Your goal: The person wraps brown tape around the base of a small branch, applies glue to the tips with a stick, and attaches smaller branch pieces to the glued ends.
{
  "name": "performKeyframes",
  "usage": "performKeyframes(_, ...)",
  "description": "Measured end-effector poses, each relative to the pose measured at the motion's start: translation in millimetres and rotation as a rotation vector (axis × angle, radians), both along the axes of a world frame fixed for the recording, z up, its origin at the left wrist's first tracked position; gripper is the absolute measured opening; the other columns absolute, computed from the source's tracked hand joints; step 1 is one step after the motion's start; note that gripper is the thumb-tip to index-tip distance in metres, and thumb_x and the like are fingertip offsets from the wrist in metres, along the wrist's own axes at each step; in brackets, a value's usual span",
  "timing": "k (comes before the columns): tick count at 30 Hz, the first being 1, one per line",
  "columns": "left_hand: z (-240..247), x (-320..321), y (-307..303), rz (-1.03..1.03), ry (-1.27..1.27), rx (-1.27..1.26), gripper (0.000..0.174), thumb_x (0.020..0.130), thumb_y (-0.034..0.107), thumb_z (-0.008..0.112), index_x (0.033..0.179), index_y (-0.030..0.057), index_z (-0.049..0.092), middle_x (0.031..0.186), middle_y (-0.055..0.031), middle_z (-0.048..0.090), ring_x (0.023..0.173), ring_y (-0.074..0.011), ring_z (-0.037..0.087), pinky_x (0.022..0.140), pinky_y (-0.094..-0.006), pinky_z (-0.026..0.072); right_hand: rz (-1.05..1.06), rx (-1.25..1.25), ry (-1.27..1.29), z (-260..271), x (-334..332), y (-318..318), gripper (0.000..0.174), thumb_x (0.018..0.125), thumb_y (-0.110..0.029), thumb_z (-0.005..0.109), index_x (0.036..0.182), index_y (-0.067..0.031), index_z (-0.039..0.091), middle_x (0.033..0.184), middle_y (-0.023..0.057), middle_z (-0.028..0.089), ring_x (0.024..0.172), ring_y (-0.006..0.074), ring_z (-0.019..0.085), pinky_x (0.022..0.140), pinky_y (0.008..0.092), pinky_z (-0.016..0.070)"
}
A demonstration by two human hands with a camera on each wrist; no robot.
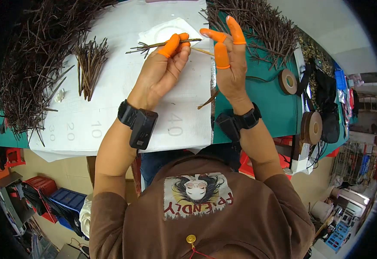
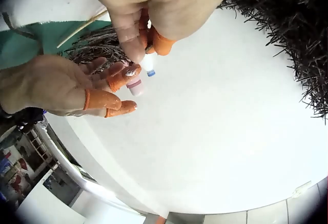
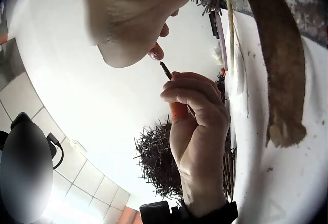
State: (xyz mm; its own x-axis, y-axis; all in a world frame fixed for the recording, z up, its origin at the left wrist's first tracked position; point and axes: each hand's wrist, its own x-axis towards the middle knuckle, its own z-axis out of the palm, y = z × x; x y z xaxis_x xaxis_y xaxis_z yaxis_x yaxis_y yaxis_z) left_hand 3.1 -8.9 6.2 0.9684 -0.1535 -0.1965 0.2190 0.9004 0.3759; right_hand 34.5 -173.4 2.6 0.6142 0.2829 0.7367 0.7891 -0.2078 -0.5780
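Note:
Between orange-capped thumb and fingers, my left hand [image 1: 164, 69] pinches a thin brown twig [image 1: 152, 45], its forked end to the left and its bare end to the right. My right hand [image 1: 234, 64] is just right of that bare end, fingers apart and holding nothing. Orange finger cots [image 2: 102, 100] cover its thumb and two fingers, with whitish residue on the tips. A pale thin stick [image 1: 202, 51] lies behind the hands. Below them, a brown tape strip [image 3: 282, 75] has its loose end over the white sheet.
Dark twigs form a large pile [image 1: 20, 73] at left and another [image 1: 262, 32] at back right. A small bunch of twigs [image 1: 89, 69] lies on the white sheet [image 1: 119, 26]. Tape rolls [image 1: 288, 82] sit at right. A white square pad [image 1: 154, 34] lies behind my left hand.

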Motion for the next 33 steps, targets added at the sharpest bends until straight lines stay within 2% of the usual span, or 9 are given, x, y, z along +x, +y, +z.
performKeyframes(5, -3, 1, 1, -0.010, -0.001, -0.038, 0.026, 0.088, 0.013, 0.049, 0.103, -0.0079, 0.052, 0.090, -0.0128, 0.056, 0.079, -0.0155, 0.058, 0.069, -0.0186, 0.0536, 0.023, 0.038, -0.029, 0, 2, 2, 0.012, 0.089, -0.011, 0.045, 0.098, -0.0053, 0.039, 0.109, 0.0127, 0.058, 0.112, 0.0254, 0.045, 0.097, 0.0387, 0.0290)
performKeyframes(8, -3, 1, 1, -0.009, -0.008, -0.028, 0.026, 0.088, 0.012, 0.049, 0.103, -0.0079, 0.052, 0.090, -0.0130, 0.056, 0.080, -0.0158, 0.058, 0.070, -0.0187, 0.0536, 0.038, 0.035, -0.009, 0, 0, 2, 0.018, 0.089, -0.015, 0.046, 0.103, -0.0044, 0.044, 0.111, 0.0116, 0.057, 0.109, 0.0241, 0.046, 0.095, 0.0376, 0.0300)
performKeyframes(11, -3, 1, 0, -0.015, -0.036, -0.007, 0.025, 0.088, 0.012, 0.049, 0.104, -0.0080, 0.052, 0.091, -0.0134, 0.056, 0.081, -0.0161, 0.058, 0.070, -0.0188, 0.0537, -0.014, -0.076, -0.029, 6, -5, 3, 0.028, 0.089, -0.019, 0.047, 0.112, -0.0036, 0.045, 0.114, 0.0103, 0.055, 0.106, 0.0243, 0.046, 0.094, 0.0360, 0.0294)
performKeyframes(15, -1, 0, 0, -0.018, -0.020, -0.029, 0.025, 0.088, 0.010, 0.049, 0.104, -0.0082, 0.051, 0.092, -0.0141, 0.056, 0.082, -0.0168, 0.058, 0.072, -0.0193, 0.0537, -0.096, -0.074, -0.040, 7, -5, 2, 0.038, 0.089, -0.021, 0.046, 0.120, -0.0018, 0.039, 0.114, 0.0087, 0.055, 0.106, 0.0244, 0.044, 0.095, 0.0348, 0.0279)
performKeyframes(20, -4, 3, 3, -0.019, -0.006, -0.093, 0.023, 0.088, 0.009, 0.048, 0.104, -0.0079, 0.052, 0.092, -0.0143, 0.056, 0.082, -0.0176, 0.058, 0.072, -0.0206, 0.0535, -0.061, -0.031, -0.070, 5, -2, 4, 0.041, 0.089, -0.021, 0.046, 0.123, -0.0012, 0.036, 0.112, 0.0076, 0.057, 0.107, 0.0242, 0.043, 0.094, 0.0349, 0.0285)
performKeyframes(26, -5, 3, 4, -0.032, -0.031, -0.105, 0.021, 0.088, 0.009, 0.048, 0.101, -0.0072, 0.052, 0.091, -0.0131, 0.056, 0.081, -0.0172, 0.058, 0.072, -0.0204, 0.0537, -0.090, -0.136, -0.180, 7, -5, 6, 0.048, 0.087, -0.020, 0.049, 0.129, -0.0025, 0.031, 0.113, 0.0074, 0.057, 0.106, 0.0232, 0.044, 0.094, 0.0343, 0.0265)
performKeyframes(29, -4, 2, 3, -0.014, -0.004, -0.118, 0.020, 0.088, 0.010, 0.048, 0.100, -0.0068, 0.053, 0.090, -0.0119, 0.056, 0.081, -0.0164, 0.059, 0.072, -0.0200, 0.0537, -0.102, -0.168, -0.147, 10, -8, 8, 0.052, 0.086, -0.021, 0.050, 0.130, -0.0038, 0.030, 0.115, 0.0082, 0.056, 0.106, 0.0231, 0.044, 0.094, 0.0341, 0.0250)
performKeyframes(33, -4, 2, 3, 0.001, 0.031, -0.131, 0.020, 0.088, 0.010, 0.048, 0.099, -0.0062, 0.053, 0.090, -0.0114, 0.056, 0.081, -0.0157, 0.059, 0.072, -0.0190, 0.0538, -0.084, -0.089, -0.113, 6, -5, 7, 0.053, 0.086, -0.023, 0.050, 0.131, -0.0045, 0.030, 0.116, 0.0083, 0.054, 0.106, 0.0229, 0.043, 0.094, 0.0347, 0.0244)
